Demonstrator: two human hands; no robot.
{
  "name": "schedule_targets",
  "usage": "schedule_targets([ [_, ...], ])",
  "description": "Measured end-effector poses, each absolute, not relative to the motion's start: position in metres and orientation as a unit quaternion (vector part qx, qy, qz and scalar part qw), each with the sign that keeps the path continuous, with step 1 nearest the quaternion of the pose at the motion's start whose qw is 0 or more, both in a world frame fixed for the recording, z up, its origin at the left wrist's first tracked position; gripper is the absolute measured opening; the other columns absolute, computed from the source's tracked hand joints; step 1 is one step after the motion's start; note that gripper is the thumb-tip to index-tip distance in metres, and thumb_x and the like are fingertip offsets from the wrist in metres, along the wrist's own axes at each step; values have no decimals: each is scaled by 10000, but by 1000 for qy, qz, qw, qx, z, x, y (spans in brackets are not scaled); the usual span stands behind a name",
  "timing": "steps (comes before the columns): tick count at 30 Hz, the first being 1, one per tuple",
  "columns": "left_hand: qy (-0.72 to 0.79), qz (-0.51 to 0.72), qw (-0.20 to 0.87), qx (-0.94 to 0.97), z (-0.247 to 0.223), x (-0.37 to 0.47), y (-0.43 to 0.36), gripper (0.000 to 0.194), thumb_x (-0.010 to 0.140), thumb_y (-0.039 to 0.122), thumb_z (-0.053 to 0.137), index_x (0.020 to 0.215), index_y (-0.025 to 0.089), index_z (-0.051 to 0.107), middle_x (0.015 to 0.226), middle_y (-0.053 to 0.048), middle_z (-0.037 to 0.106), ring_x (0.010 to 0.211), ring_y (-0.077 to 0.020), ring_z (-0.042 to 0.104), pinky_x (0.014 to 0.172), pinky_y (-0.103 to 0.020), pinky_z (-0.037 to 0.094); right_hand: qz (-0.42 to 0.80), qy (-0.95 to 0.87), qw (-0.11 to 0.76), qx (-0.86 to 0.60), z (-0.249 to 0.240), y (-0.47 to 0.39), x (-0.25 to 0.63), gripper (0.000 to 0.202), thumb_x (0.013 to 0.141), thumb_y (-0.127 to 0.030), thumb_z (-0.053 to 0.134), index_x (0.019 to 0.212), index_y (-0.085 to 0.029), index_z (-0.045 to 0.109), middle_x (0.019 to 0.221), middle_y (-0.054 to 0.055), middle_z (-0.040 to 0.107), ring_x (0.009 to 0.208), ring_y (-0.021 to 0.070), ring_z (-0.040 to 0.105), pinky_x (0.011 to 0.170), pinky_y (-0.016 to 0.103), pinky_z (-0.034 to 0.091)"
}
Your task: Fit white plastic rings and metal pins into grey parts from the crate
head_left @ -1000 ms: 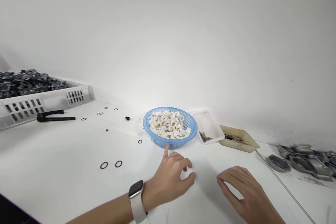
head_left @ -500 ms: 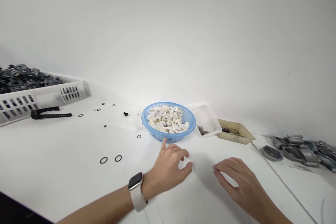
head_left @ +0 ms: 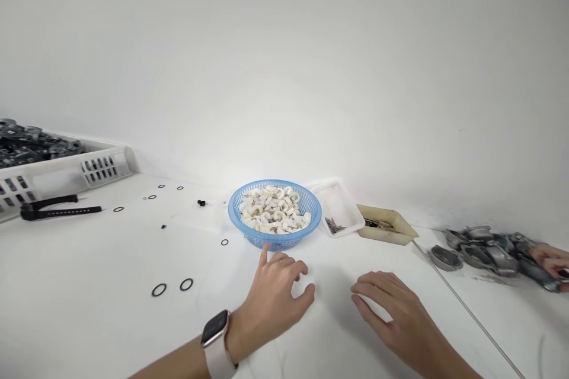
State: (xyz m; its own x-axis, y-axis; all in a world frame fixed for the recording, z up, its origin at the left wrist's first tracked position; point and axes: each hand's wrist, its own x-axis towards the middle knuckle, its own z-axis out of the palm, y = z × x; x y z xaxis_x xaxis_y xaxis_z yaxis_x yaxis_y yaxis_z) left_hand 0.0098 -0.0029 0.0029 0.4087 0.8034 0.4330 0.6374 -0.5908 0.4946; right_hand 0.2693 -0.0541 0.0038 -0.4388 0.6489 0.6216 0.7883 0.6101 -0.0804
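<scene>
My left hand (head_left: 278, 290), with a smartwatch (head_left: 216, 328) on its wrist, is just in front of a blue plastic basket (head_left: 237, 222). Its fingers are apart and nothing is in them; one fingertip comes up to the basket's near side, and I cannot tell if it touches. White curved plastic pieces (head_left: 273, 208) fill the basket. To the right, my right hand (head_left: 391, 308) hovers over the white table with its fingers loosely bent and a gap between thumb and fingers. It holds nothing.
A white tray (head_left: 338, 201) with metal pins and a beige bin (head_left: 404, 228) stand right of the basket. Grey metal parts (head_left: 480, 249) lie farther right, where another person's hand (head_left: 551, 257) reaches in. Black rings (head_left: 186, 284), a black strap (head_left: 66, 211) and a white crate (head_left: 106, 166) are leftward.
The whole view has shifted slightly, so the things on the table sit farther left. Another person's hand has appeared at the right edge by the metal parts. My hands keep nearly the same pose.
</scene>
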Motion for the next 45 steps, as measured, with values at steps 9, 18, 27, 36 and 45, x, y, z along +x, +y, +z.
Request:
schedule_targets([
  [9, 438, 307, 149, 831, 6, 11, -5, 91, 864, 274, 674, 947, 250, 702, 777, 30, 704, 907, -230, 687, 1200, -646, 206, -98, -839, 303, -440, 4, -57, 271, 179, 1020, -194, 520, 962, -235, 684, 880, 32, 724, 781, 208, 684, 725, 360, 538],
  [18, 431, 299, 166, 835, -2, 9, 1, 92, 878, 249, 650, 957, 252, 698, 798, 26, 701, 914, -229, 685, 1195, -657, 203, -98, -843, 304, -432, 1, -55, 272, 166, 1011, -174, 529, 988, -240, 679, 901, 29, 721, 785, 201, 682, 707, 344, 539],
  [27, 427, 305, 165, 835, 1, 10, 0, 100, 871, 251, 663, 963, 250, 702, 776, 28, 702, 899, -231, 687, 1197, -650, 218, -91, -851, 288, -430, 3, -57, 271, 169, 1005, -165, 526, 983, -239, 676, 894, 32, 719, 768, 204, 684, 706, 347, 535],
  [36, 387, 296, 135, 863, 3, 11, -6, 103, 877, 215, 671, 971, 250, 689, 868, 9, 716, 992, -244, 684, 1233, -651, 99, -103, -850, 304, -419, 10, -61, 265, 174, 986, -142, 529, 979, -240, 673, 881, 34, 721, 764, 195, 686, 706, 331, 538],
  [45, 383, 286, 166, 862, 0, 9, -1, 101, 899, 238, 647, 991, 263, 682, 855, 23, 716, 884, -209, 700, 1230, -597, 201, -89, -853, 290, -424, 11, -62, 264, 181, 987, -143, 523, 967, -240, 675, 869, 32, 708, 745, 190, 672, 698, 330, 529],
])
